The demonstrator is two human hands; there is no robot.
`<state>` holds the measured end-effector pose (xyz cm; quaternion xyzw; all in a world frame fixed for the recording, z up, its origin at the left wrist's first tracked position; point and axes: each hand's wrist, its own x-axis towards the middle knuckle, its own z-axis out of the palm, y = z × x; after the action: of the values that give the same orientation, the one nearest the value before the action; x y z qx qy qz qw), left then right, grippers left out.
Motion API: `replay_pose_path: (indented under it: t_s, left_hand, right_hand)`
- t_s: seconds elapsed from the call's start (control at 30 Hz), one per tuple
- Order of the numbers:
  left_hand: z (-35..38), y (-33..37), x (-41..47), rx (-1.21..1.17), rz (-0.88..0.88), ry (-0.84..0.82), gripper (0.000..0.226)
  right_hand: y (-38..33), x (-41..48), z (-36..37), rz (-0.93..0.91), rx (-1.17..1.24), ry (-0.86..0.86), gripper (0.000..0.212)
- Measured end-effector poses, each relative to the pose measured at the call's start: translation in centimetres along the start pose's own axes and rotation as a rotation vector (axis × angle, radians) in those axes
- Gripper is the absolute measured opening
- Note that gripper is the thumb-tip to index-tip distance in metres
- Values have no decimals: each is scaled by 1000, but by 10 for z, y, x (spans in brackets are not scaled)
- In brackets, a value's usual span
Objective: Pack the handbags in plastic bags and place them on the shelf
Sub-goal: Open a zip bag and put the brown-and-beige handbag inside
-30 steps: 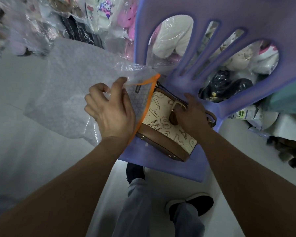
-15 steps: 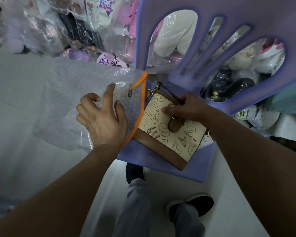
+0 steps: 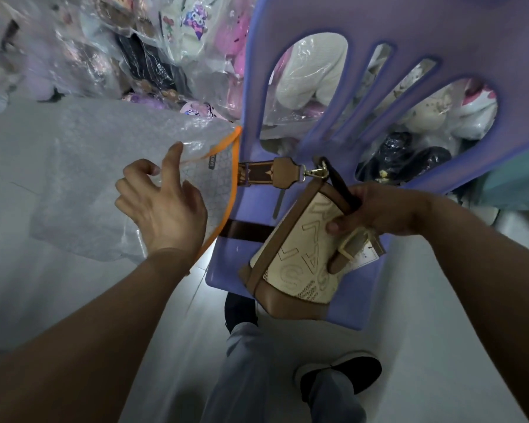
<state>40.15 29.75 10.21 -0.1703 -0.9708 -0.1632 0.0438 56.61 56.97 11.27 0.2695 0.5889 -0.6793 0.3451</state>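
Purple chair [image 3: 232, 261] seat carries the work. Plastic bag [image 3: 104, 178] mouth opens just left of the handbag [image 3: 297, 264], whose long axis runs past it. Right hand [image 3: 379, 212] fingers grip the handbag; left hand [image 3: 162, 209] fingers are relaxed, index touching the film.

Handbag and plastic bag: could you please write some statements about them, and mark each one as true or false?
1. The right hand grips the handbag. True.
2. The handbag's body sits inside the plastic bag. False: it is outside it, over the purple chair.
3. The plastic bag's opening has an orange rim. True.
4. The left hand rests on the purple chair. False: it touches the plastic bag at its rim.
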Motion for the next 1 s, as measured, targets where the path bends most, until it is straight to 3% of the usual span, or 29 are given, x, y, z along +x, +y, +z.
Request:
replay_pose_path:
  t_s: [0.1, 0.23, 0.37, 0.47, 0.57, 0.67, 0.77, 0.9, 1.0]
  left_hand:
    - [-2, 21, -7, -114, 110, 5, 44]
    - [-8, 48, -12, -311, 253, -53, 31]
    - [-19, 76, -10, -360, 330, -59, 26]
    - [-24, 98, -11, -350, 449, -13, 25]
    - [-26, 113, -11, -392, 433, -23, 31]
    - [-24, 121, -11, -485, 278, -153, 26]
    - [-22, 127, -10, -622, 84, -327, 34]
    - [-21, 121, 0, -805, 46, -679, 41]
    - [-20, 116, 6, -631, 135, -684, 40]
  right_hand:
    - [-9, -3, 4, -50, -26, 19, 32]
    - [-15, -2, 14, -130, -24, 176, 30]
    - [-14, -9, 23, -210, -92, 434, 77]
    - [-12, -11, 32, -264, -166, 478, 107]
    - [-8, -10, 43, -274, -282, 450, 115]
    - [-2, -12, 53, -258, -194, 422, 119]
    - [3, -14, 56, -278, -104, 423, 116]
    - [12, -15, 50, -349, -106, 438, 88]
    - [21, -15, 48, -367, -113, 462, 69]
